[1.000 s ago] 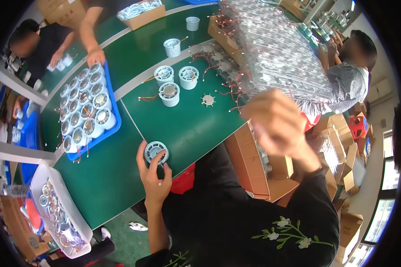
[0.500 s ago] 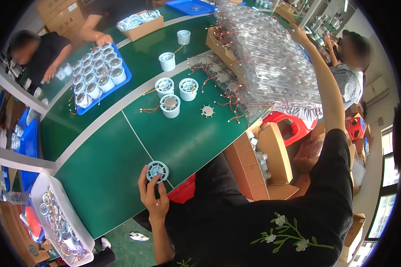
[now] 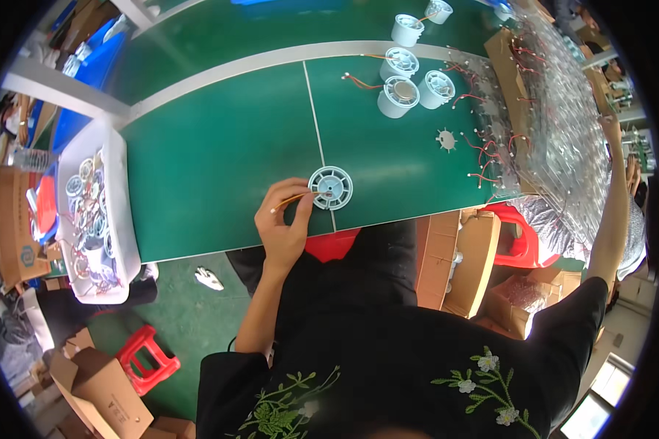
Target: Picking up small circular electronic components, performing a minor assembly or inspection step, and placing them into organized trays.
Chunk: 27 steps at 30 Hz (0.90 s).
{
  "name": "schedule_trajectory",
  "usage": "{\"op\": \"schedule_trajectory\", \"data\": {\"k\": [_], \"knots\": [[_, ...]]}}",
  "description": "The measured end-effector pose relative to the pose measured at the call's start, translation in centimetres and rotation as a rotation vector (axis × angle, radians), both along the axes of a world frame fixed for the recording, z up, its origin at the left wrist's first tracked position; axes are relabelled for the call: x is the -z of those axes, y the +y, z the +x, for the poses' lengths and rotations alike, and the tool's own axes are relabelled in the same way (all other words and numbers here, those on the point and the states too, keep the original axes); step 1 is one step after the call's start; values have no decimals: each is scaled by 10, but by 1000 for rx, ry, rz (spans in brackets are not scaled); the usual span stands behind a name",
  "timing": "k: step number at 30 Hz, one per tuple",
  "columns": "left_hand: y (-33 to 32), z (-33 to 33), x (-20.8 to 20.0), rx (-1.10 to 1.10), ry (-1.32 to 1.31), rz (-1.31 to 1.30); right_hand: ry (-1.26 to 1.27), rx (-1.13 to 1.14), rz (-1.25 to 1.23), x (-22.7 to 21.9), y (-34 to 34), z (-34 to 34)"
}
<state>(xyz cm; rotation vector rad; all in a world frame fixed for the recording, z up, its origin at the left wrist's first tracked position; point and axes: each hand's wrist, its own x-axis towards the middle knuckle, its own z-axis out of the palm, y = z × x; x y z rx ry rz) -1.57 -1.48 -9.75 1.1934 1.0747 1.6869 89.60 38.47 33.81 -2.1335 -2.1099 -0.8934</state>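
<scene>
Head view here, and the biggest thing is the green table (image 3: 220, 146), running out ahead of the left hand and to both sides, its far end cut off by the top. Next up is the clear plastic-wrapped stack (image 3: 564, 139), well off to the left hand's right; glare makes whatever's inside it pretty unreadable. The pale tub (image 3: 126, 219) is out to the left hand's left, full of ring-like parts too jumbled to sort.

As for the hands: the right hand (image 3: 610, 123) is way over by the stack's far edge, tiny and blurry, so no telling whether its fingers are apart or gripping something. The left hand (image 3: 284, 219) has thumb and index finger nipped together on a thin lead; the other fingers are partly tucked behind, so can't say if they press on anything.

Light-blue cups (image 3: 396, 106) stand ahead and to the right of the left hand, some overlapping each other. The round housing (image 3: 331, 188) is just right of that hand's fingertips, spoked face up at the camera, hub axis roughly upright; its depth is hidden from this angle. Further right is a flat toothed metal disc (image 3: 446, 140). Smallest is the orange lead (image 3: 288, 203), its long axis slanting from the housing down-left across the fingers, loose end pointing left.
</scene>
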Motion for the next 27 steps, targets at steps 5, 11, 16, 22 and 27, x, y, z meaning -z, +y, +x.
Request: {"op": "schedule_trajectory", "data": {"k": [5, 11, 16, 22, 27], "knots": [[17, 40, -58, -116, 202, -63, 264, 179, 101, 230, -60, -53], [2, 36, -57, -34, -159, -177, 947, 216, 149, 191, -86, -46], [8, 44, -71, 24, -81, -181, 1685, 202, 462, 220, -73, 7], [-13, 25, -75, -9, 174, -231, -96, -244, 89, 227, -55, 87], [-31, 16, -70, -28, 205, -181, 916, -165, -241, 235, -24, 126]]}}
